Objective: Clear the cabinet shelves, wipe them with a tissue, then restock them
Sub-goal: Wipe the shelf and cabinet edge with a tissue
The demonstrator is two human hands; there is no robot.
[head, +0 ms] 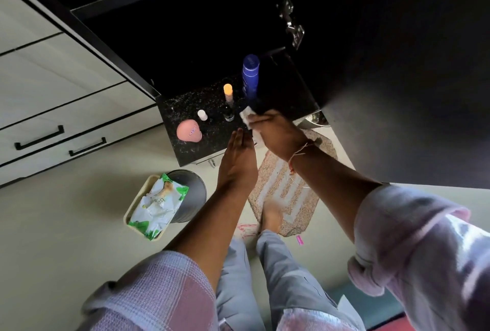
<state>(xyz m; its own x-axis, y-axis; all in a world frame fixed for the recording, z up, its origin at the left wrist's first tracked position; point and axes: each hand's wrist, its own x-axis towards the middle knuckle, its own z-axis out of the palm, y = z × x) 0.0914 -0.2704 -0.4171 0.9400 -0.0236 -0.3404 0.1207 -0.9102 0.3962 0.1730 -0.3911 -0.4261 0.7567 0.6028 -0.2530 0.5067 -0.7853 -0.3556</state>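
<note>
My right hand (pixel 275 131) grips a white tissue (pixel 246 116) at the edge of the dark open cabinet (pixel 212 39), whose inside is too dark to read. My left hand (pixel 237 161) is flat, fingers together, holding nothing, resting by the front edge of the black speckled counter (pixel 185 108). On the counter stand a tall blue spray can (pixel 250 76), a slim tube with an orange cap (pixel 228 92), a small dark bottle (pixel 228 113), a small white-capped bottle (pixel 202 115) and a pink rounded item (pixel 188 131).
White drawers with black handles (pixel 39 137) run along the left. On the floor sit a grey bin (pixel 192 195), a tray holding a green-and-white wipes pack (pixel 156 208), and a speckled mat (pixel 289 192). A metal hinge (pixel 291 23) shows on the dark cabinet door at right.
</note>
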